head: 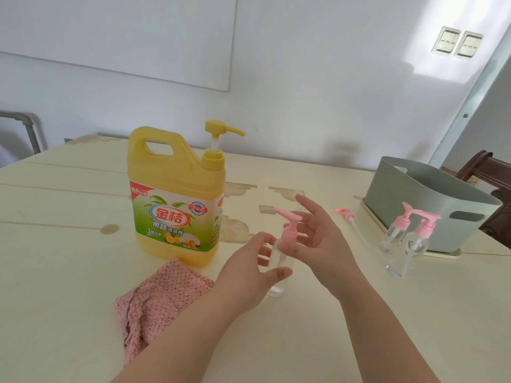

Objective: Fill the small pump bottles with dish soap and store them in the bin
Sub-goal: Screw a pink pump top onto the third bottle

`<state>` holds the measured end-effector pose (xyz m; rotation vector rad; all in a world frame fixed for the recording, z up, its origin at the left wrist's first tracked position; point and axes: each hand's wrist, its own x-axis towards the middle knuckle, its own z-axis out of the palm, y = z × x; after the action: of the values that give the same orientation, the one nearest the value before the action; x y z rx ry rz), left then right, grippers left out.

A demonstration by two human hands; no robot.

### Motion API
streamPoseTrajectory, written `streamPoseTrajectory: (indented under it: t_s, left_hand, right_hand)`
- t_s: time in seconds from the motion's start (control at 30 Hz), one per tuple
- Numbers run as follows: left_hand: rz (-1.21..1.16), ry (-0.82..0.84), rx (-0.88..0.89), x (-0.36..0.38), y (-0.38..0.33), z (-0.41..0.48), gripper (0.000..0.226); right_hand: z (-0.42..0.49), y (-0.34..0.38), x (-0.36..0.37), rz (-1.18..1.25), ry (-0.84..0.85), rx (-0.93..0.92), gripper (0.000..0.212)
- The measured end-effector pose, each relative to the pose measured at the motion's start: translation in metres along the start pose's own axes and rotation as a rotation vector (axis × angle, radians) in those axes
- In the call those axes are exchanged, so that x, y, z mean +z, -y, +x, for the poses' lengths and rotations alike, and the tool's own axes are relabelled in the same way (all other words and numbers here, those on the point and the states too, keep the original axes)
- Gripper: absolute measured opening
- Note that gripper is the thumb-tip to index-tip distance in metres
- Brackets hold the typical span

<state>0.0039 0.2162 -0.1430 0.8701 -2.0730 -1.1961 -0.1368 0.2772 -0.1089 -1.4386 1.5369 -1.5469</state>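
Note:
A small clear pump bottle (277,283) with a pink pump head stands on the table at centre. My left hand (249,269) curls round its body, thumb in front and fingers behind. My right hand (318,239) is at the pink pump collar, its fingers spread and mostly straight and the index pointing up. The big yellow dish soap jug (177,205) with a yellow pump stands just left of the hands. Two more clear pump bottles (394,233) (409,252) stand in front of the grey-green bin (425,205) at right. All three small bottles look empty.
A loose pink pump with its dip tube (351,221) lies on the table between my right hand and the bin. A pink cloth (160,299) lies crumpled under my left forearm. A dark wooden chair (489,172) stands behind the bin.

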Motion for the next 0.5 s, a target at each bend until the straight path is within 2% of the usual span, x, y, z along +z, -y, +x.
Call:
streamPoseTrajectory:
  t_s: [0.13,0.3,0.4,0.5]
  left_hand:
    - [0.006,0.003,0.005,-0.0001,0.0003,0.0004,0.038]
    - [-0.001,-0.002,-0.004,0.0009,0.0012,0.0008,0.038]
    - [0.004,-0.003,-0.007,0.0009,0.0011,0.0007,0.039]
    - [0.005,0.004,-0.011,0.0004,-0.0001,0.0014,0.037]
  right_hand:
    - [-0.0044,0.0018,-0.0003,0.062,0.044,0.009,0.068]
    - [0.0001,-0.0010,0.0035,0.017,-0.008,0.020,0.078]
    - [-0.0024,0.0022,0.0012,0.081,0.036,0.028,0.070]
    - [-0.0031,0.0022,0.0002,0.052,0.004,0.015,0.063]
